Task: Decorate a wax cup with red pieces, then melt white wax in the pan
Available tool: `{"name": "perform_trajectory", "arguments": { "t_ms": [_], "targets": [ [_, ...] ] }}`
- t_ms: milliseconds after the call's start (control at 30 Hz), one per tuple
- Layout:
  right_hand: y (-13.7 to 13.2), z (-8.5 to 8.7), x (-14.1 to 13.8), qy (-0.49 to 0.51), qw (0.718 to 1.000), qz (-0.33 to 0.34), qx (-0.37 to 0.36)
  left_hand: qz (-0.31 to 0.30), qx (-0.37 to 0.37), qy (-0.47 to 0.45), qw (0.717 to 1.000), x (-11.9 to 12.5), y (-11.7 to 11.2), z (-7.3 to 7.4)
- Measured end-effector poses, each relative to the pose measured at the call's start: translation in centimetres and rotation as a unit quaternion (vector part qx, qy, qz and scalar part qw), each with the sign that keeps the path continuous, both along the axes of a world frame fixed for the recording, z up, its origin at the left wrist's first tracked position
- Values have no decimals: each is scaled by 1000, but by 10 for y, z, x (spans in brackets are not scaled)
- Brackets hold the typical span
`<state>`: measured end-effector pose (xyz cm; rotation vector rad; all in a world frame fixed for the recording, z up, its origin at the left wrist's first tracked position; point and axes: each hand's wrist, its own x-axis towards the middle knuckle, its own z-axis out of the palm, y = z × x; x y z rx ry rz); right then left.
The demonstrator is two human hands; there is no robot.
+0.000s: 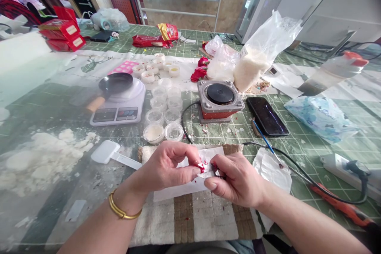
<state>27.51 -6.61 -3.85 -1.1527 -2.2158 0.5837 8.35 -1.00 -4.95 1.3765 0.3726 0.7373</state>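
Both of my hands meet over a white sheet of paper [166, 194] on a striped towel [208, 226]. My left hand [175, 164] pinches a small red piece [202, 168] that looks like a petal, between thumb and forefinger. Against it, my right hand [235, 176] grips a short, flat, silver-grey blade [210, 171], its far end hidden by the fingers. Red crumbs are scattered on the paper around the fingertips. Just left of my left hand lies a white plastic scoop [105, 151].
Clear plastic cups [154, 117] stand in rows ahead, with filled ones [148, 76] behind. A scale [126, 101] bears a small pan [116, 82]. To the right are a hot plate [220, 94], a phone [268, 116], a brush [264, 139] and a black cable. White flakes [44, 158] lie left.
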Motion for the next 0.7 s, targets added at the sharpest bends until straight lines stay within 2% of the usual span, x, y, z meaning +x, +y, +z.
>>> {"name": "perform_trajectory", "arguments": {
  "t_ms": [467,700],
  "targets": [
    [-2,0,2,-46,998,-7,31,-2,17,2,1000,-1,0,1],
    [1,-2,1,-24,999,-15,32,0,11,29,1000,-1,0,1]
  ]
}}
